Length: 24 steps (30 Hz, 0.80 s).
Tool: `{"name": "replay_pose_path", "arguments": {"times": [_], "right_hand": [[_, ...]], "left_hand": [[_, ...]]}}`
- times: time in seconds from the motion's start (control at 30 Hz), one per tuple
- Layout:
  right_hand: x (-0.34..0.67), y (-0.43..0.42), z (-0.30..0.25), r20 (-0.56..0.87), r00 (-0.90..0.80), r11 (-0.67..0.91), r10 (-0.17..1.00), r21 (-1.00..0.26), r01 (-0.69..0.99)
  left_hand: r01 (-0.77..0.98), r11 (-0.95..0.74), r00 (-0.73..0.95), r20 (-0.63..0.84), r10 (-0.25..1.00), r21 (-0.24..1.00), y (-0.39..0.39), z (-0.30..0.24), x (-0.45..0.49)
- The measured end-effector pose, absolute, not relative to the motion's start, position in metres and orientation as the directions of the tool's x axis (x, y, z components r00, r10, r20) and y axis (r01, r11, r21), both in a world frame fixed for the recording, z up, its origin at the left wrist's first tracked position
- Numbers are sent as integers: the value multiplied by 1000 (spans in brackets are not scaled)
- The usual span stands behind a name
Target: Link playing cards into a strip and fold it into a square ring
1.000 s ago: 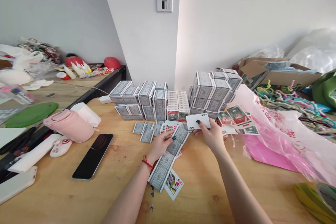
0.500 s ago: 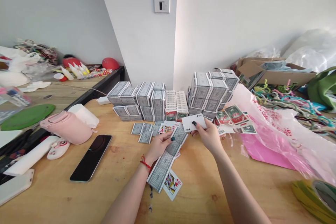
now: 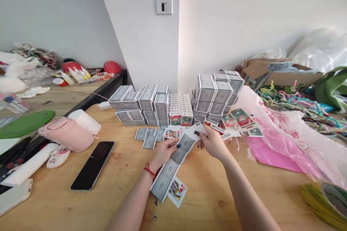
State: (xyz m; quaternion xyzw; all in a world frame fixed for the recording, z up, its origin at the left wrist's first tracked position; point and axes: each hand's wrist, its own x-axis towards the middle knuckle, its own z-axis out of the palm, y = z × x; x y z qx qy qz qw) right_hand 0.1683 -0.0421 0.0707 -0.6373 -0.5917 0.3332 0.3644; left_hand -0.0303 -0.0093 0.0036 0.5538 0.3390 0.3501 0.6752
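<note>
My left hand (image 3: 165, 153) pinches a long strip of joined playing cards (image 3: 166, 177), grey patterned backs up, slanting from lower left to upper right. In my right hand (image 3: 214, 140) is an ace card (image 3: 195, 130), face up, its lower edge meeting the top end of the strip; I cannot tell whether it is tucked in. A queen of hearts (image 3: 177, 192) lies partly under the strip. Beyond my left hand are face-up cards (image 3: 173, 132) and several small folded card pieces (image 3: 149, 141).
Blocks built of folded cards stand at the back left (image 3: 127, 103) and back right (image 3: 214, 94), with stacked card boxes (image 3: 181, 108) between. Loose boxes (image 3: 241, 118) and pink plastic (image 3: 276, 148) lie right. A phone (image 3: 93, 166), pink cup (image 3: 66, 133) and tape roll (image 3: 326, 202) lie nearer.
My right hand has lowered the ace slightly left and turned it, bringing it against the strip's upper end. My left hand keeps its hold on the strip. The view has shifted slightly.
</note>
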Motion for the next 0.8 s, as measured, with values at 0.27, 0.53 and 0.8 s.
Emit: {"name": "replay_pose_path", "arguments": {"times": [0.27,0.53,0.8], "right_hand": [[179,-43,72,-9,-12,-1,1000,-849,528],[187,-44,74,-16,-106,36,994,-884,467],[202,-45,70,-87,-162,-12,983,-908,419]], "left_hand": [[-81,153,546,-85,834,985,-8,1,-29],[-65,152,520,-96,849,986,-12,0,-28],[-21,113,555,-82,828,993,-17,4,-26]]}}
